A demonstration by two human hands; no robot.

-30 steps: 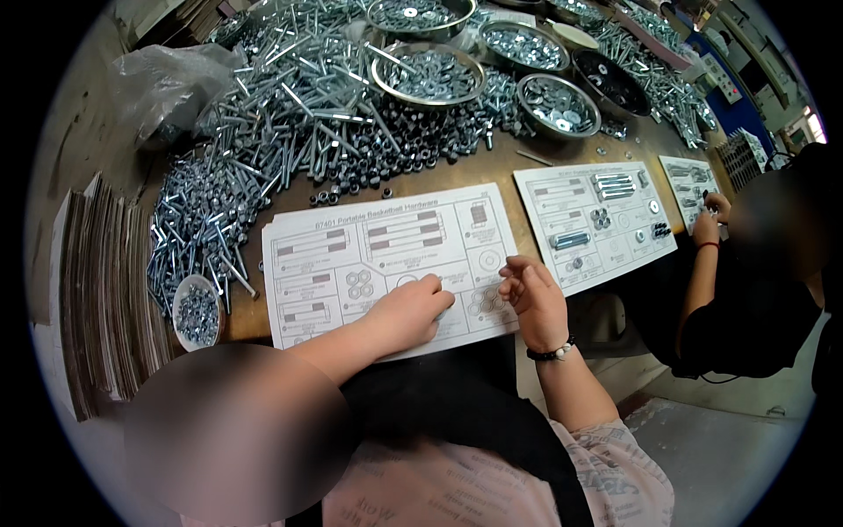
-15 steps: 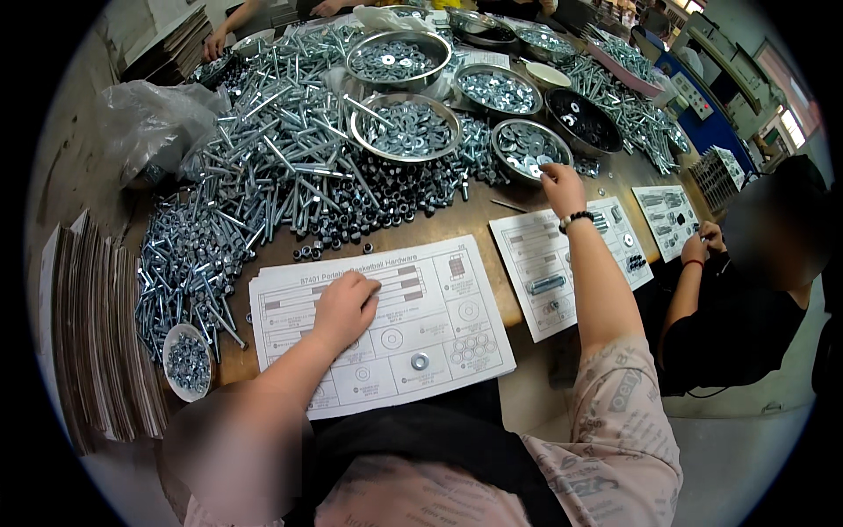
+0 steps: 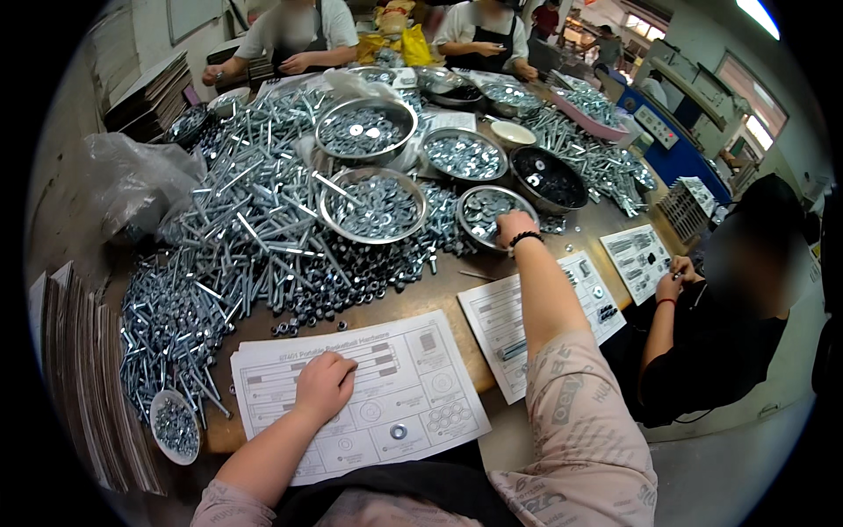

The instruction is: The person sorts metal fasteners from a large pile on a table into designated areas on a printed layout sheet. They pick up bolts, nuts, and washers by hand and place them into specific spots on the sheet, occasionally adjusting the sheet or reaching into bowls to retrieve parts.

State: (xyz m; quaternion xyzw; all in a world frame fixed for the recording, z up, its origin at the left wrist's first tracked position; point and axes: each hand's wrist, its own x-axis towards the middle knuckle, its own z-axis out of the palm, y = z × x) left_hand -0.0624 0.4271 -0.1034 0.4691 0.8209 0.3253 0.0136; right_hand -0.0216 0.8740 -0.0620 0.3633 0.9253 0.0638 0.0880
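My left hand (image 3: 326,385) lies on a stack of printed sheets (image 3: 413,386) in front of me, fingers loosely bent and holding nothing. On the top sheet, right of that hand, sits a single metal washer (image 3: 399,431). My right arm stretches forward, and my right hand (image 3: 516,228), with a dark beaded bracelet at its wrist, is at the near right side of a steel bowl of washers (image 3: 464,230). Its fingers are curled down among the washers; their tips and anything between them are hidden.
Bolts (image 3: 255,220) and dark nuts (image 3: 351,281) heap across the table. Bowls of washers (image 3: 320,220) stand among them. A second sheet (image 3: 492,307) holding parts lies right. A co-worker (image 3: 746,307) handles something small there. Cardboard stacks (image 3: 83,386) rise left; two people work opposite.
The view has tipped up, so people across the table show and the table sits lower. My right hand has gone further into the washer bowl. My left hand stays on the sheets.
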